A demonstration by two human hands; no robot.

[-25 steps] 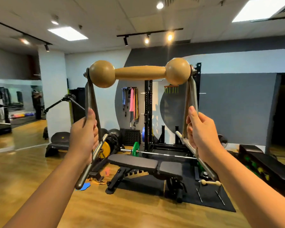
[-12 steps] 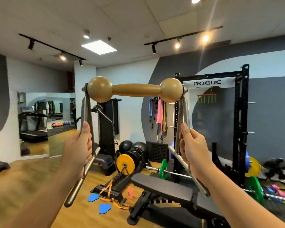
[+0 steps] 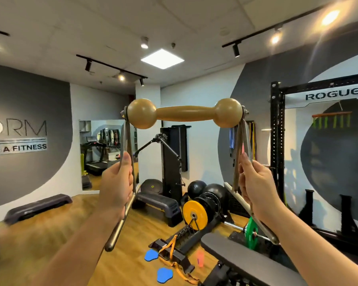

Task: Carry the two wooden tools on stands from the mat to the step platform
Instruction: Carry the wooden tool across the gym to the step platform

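Nearest, the left hand [image 3: 116, 182] and right hand [image 3: 256, 186] hold up a wooden tool [image 3: 184, 115] by its metal stand [image 3: 128, 162]; each hand's fingers curl round one side's legs, thumb laid along the metal. The dumbbell-shaped tool hangs level at chest height, in the air between the stand's tops. Below lie a grey bench [image 3: 246, 256], blue pads [image 3: 164, 275] and a yellow plate [image 3: 193, 212] on the wooden floor. Farther off sit two step platforms [image 3: 37, 206], the second [image 3: 159, 203] behind the stand. The black rack [image 3: 277, 141] reads "ROGUE"; the left wall reads "A FITNESS".
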